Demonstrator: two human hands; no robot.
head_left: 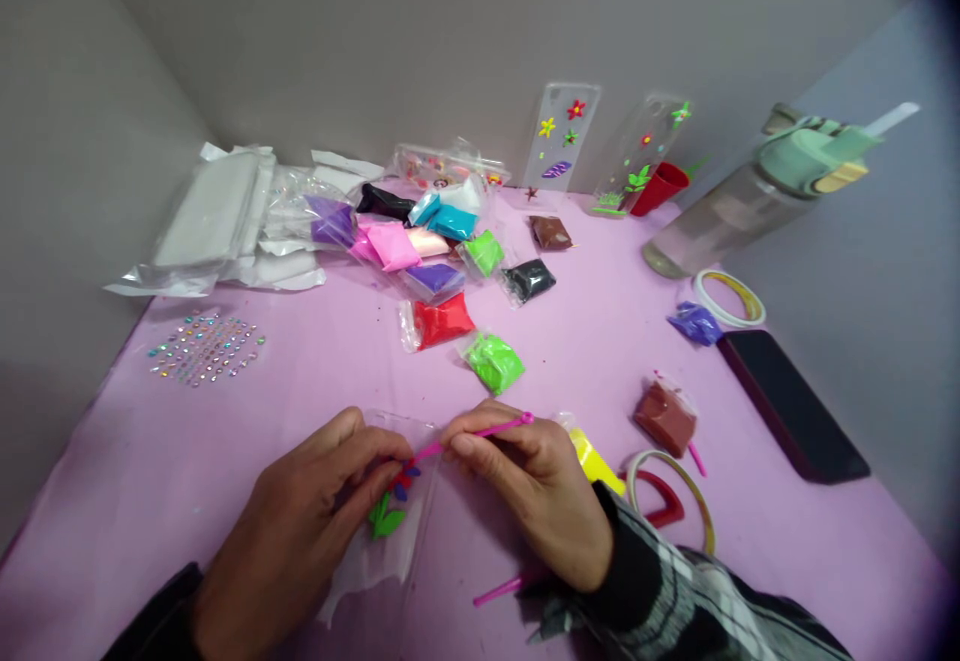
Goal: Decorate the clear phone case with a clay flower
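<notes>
My right hand [536, 491] pinches a thin pink modelling tool [504, 427], its tip pointing left toward a small red and purple clay flower [403, 482]. The flower, with a green clay leaf [388, 520] below it, lies on a clear phone case [409, 551] flat on the table. Over the case, my left hand [307, 511] has thumb and forefinger closed together beside the flower and the tool's tip. Whatever is between those fingertips is hidden. Another pink tool [499, 591] lies near my right wrist.
Ahead lie a green clay packet [495, 363], a red packet [442, 321] and several others. Decorated clear cases [562, 136] lean on the wall. To the right are a bottle [731, 211], a phone [795, 406] and tape rolls [709, 501]. Stick-on gems [206, 349] lie left.
</notes>
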